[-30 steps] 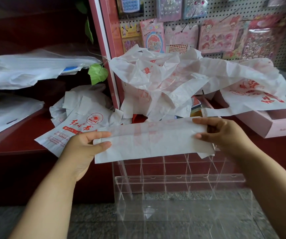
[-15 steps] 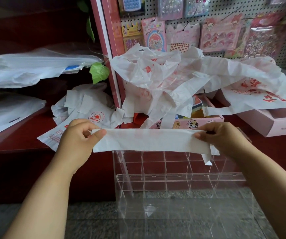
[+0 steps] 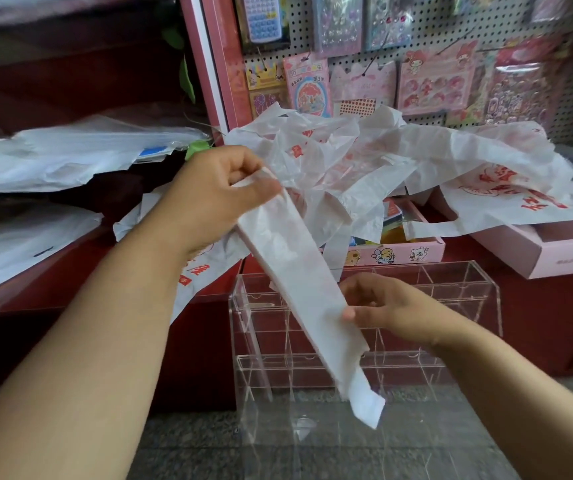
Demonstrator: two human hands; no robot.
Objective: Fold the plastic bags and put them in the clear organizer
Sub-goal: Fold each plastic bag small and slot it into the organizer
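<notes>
Behind everything, a pegboard wall (image 3: 486, 29) of sticker packs rises over a dark red counter (image 3: 36, 289), on which lies a loose heap of white plastic bags (image 3: 364, 157) with red print, spilling across pink boxes (image 3: 555, 247). Below the heap, in front of the counter, stands the clear organizer (image 3: 451, 289), its compartments apparently empty, though the clear walls make that hard to judge.

Over it hangs one bag folded into a narrow strip (image 3: 295, 271). Its long axis runs on a slant, from upper left down to lower right, its loose tail dangling past the organizer's front. The left hand (image 3: 216, 199) pinches the upper end between thumb and fingers; the right hand (image 3: 392, 313) pinches the strip's right edge lower down, closer to the organizer. The coming move likely turns on that slant: probably the strip gets folded or rolled along its length, the lower end brought toward the upper, before it goes into a compartment.
</notes>
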